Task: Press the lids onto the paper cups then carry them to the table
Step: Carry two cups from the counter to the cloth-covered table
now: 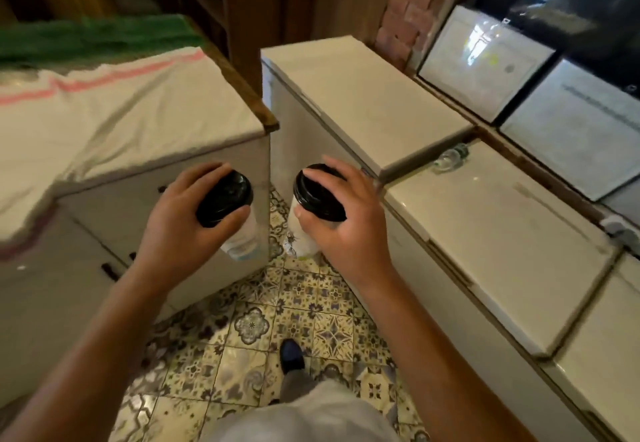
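- Step in hand: the carry. Both black lids appear seated on their cups, so the pressing looks done; no destination table can be confirmed in view.
- Your left hand (187, 213) grips the left paper cup (239, 237) from above, fingers curled round the rim of its lid (225, 198), thumb at the lid's five o'clock edge.
- Your right hand (341, 214) grips the right paper cup (303, 230) likewise, fingers wrapped over its lid (317, 195), thumb at the lid's seven o'clock.
- Both cups hang in the air, near each other but apart, over the patterned tile floor (277, 317), at twelve o'clock from your shoe (292, 355).
- Pose: both forearms extended forward, palms down, wrists roughly level.
- Surroundings: a cloth-draped counter (121, 112) at ten o'clock; white chest freezers (485, 233) from one to four o'clock.
- Next move, in my judgement: walk the gap between counter and freezers, cups upright; holding by the lids risks one popping off, so support the bodies.
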### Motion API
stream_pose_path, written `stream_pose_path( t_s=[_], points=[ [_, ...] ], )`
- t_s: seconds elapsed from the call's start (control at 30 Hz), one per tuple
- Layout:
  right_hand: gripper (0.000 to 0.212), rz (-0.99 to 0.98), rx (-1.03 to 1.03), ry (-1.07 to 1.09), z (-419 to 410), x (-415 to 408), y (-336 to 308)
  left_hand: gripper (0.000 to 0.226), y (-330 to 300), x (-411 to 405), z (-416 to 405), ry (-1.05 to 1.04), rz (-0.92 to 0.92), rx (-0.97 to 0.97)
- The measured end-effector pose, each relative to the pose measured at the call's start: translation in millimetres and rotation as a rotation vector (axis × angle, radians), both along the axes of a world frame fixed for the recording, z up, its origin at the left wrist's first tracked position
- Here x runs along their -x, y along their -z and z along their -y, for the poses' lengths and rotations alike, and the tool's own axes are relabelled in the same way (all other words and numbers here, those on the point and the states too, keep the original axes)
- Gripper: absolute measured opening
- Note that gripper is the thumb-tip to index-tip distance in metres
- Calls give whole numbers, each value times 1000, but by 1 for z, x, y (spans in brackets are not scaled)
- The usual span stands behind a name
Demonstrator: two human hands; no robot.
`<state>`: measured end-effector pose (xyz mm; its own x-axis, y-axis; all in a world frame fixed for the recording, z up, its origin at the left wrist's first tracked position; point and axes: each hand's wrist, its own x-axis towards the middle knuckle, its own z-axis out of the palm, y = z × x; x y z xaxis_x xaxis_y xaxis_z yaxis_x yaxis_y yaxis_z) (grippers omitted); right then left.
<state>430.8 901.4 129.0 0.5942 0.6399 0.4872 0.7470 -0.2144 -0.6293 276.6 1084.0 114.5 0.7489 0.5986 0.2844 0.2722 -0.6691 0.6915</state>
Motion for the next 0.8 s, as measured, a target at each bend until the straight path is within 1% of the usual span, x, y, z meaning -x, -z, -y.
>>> stream_pose_path(
  t_s=[0.1,0.23,0.33,0.47,0.6,0.8],
  points=[
    [46,-21,-18,-88,-44,-11,4,65,2,7,-31,-71,6,4],
    [45,-24,-51,-223,-110,-30,7,71,-3,12,-71,-195,14,-28],
    [44,-46,-72,-328,-162,-46,2,70,-8,12,-105,-294,16,-28],
    [44,-39,-63,-443,-225,-63,-5,74,-14,11,-144,-410,-8,-57],
    [44,-63,-42,-538,-275,-71,-6,73,-14,12,-172,-514,-5,-69],
    [49,-76,-48,-631,-342,-70,-7,68,-11,21,-223,-600,-10,-65]
  ],
)
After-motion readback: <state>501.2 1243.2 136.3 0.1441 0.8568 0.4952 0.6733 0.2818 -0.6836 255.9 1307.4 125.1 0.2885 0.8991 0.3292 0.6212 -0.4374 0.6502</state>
